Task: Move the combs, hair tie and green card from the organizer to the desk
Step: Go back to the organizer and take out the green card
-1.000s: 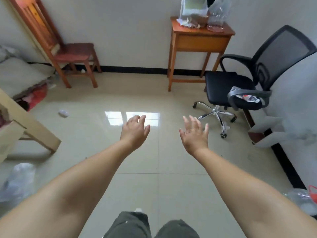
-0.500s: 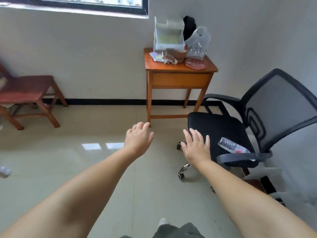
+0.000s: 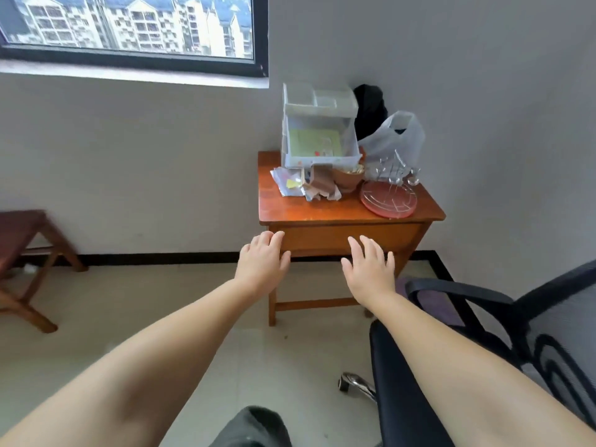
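A clear plastic organizer (image 3: 317, 104) stands at the back of a small wooden desk (image 3: 322, 211) against the wall. A green card (image 3: 314, 142) lies in its lower compartment. Combs and a hair tie cannot be made out from here. My left hand (image 3: 263, 262) and my right hand (image 3: 369, 269) are stretched out in front of me, both empty with fingers apart. They hover in the air short of the desk's front edge, well below the organizer.
On the desk lie crumpled papers (image 3: 303, 185), a brown bowl (image 3: 348, 177), a pink round plate (image 3: 388, 200), a clear plastic bag (image 3: 398, 143) and a black object (image 3: 369, 108). A black office chair (image 3: 467, 317) stands at right. A wooden chair (image 3: 22, 250) sits far left.
The view has tilted up from the floor and come closer to the desk. Both empty hands now appear just before the desk's front edge.
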{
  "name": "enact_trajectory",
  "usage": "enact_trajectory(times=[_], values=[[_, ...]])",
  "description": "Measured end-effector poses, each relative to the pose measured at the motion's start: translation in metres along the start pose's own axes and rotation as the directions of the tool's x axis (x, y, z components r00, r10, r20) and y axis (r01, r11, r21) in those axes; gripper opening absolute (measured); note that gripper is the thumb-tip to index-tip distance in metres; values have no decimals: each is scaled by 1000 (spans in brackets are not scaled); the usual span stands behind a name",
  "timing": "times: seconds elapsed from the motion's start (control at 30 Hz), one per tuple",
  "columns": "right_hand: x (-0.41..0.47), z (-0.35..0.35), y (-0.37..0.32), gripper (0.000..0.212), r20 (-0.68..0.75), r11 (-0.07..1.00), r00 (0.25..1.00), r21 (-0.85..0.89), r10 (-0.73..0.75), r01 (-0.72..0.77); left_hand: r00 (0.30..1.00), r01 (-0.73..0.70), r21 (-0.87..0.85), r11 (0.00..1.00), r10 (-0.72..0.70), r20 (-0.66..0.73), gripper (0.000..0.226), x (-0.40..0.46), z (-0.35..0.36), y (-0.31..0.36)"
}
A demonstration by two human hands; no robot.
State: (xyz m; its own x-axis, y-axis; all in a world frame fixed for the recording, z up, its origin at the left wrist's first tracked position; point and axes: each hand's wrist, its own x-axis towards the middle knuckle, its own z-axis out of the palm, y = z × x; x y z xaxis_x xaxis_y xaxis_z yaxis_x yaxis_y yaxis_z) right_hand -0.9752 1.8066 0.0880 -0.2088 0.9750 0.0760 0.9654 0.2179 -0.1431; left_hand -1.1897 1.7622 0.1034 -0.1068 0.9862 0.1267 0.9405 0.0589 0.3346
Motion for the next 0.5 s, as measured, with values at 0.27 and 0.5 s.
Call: enact_trajectory(times=[0.27,0.5], values=[[208,-36,-7,51,-124,991,992,130,-24,40,999,-29,-13,999,29,-17,50,206,-16,-11],[370,-30,-24,55,37,959,999,282,-28,17,997,74,-37,997,-73,40,65,316,18,-30]])
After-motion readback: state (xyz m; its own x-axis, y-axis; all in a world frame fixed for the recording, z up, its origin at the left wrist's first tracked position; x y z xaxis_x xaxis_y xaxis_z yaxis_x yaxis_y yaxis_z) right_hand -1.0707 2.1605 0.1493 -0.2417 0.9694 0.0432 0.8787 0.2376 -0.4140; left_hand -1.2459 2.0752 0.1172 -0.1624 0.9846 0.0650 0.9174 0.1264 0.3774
